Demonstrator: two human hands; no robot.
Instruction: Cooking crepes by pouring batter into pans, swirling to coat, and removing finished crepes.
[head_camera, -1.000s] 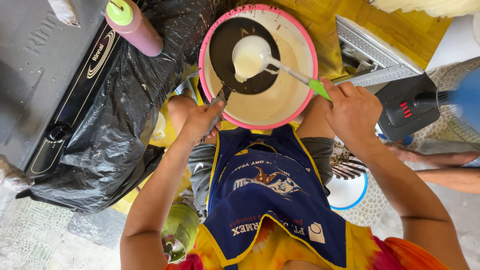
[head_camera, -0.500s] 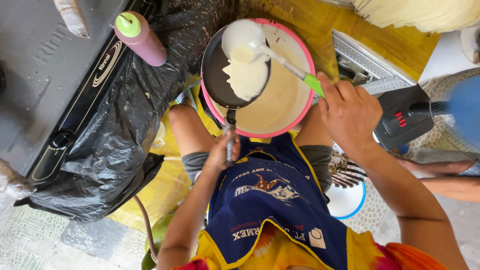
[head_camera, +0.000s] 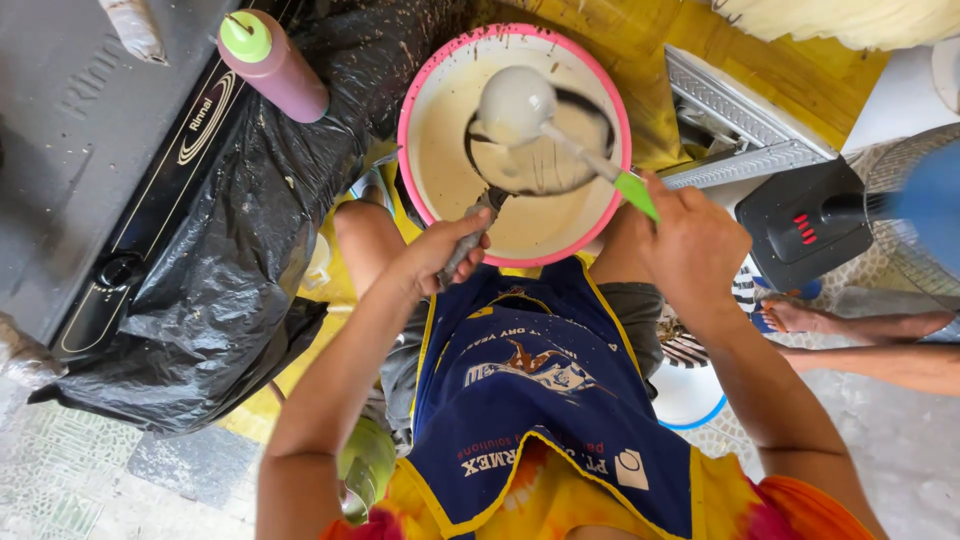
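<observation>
Two hands at work over pink-rimmed basin (head_camera: 425, 95) of pale batter. Left hand (head_camera: 440, 255) clamped on pan handle, just below basin rim; dark pan (head_camera: 560, 165) held tilted above basin centre, inner face coated with batter. Right hand (head_camera: 695, 240) closed on green-handled ladle (head_camera: 515, 100), bowl of ladle over pan. Coating judged nearly done; cooking apparently left. Purple squeeze bottle (head_camera: 275, 65) left of basin on black plastic sheet (head_camera: 230, 260); fan (head_camera: 850, 210) right of basin.
</observation>
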